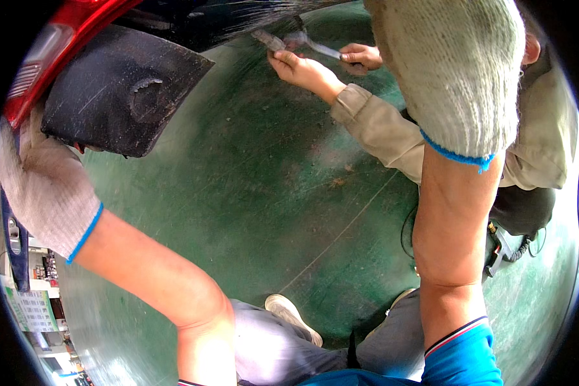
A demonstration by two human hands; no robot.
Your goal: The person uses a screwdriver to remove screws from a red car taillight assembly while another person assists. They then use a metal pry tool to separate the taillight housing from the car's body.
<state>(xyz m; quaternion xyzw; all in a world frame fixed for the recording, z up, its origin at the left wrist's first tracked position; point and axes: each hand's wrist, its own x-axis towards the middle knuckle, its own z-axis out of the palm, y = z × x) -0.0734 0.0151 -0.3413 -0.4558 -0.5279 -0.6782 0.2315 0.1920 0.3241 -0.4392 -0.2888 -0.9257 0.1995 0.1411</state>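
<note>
My left hand (45, 186), in a white knit glove with a blue cuff edge, is up at the left beside a scuffed black panel (109, 90). The panel looks stiff, with a torn or dented round mark on it, and it sits below a red vehicle tail light (64, 48). The fingers of this hand are hidden, so I cannot tell whether they grip the panel. My right hand (450, 71), gloved the same way, is raised high at the upper right. Its fingers run out past the top edge, and what they touch does not show.
A co-worker in a beige jacket (389, 135) crouches at the right, one hand on a hammer (321, 49), the other on a greyish block-like piece (268, 40). Dark vehicle bodywork (193, 19) hangs overhead. An air-tool-like handle with a hose (500, 251) is at the right.
</note>
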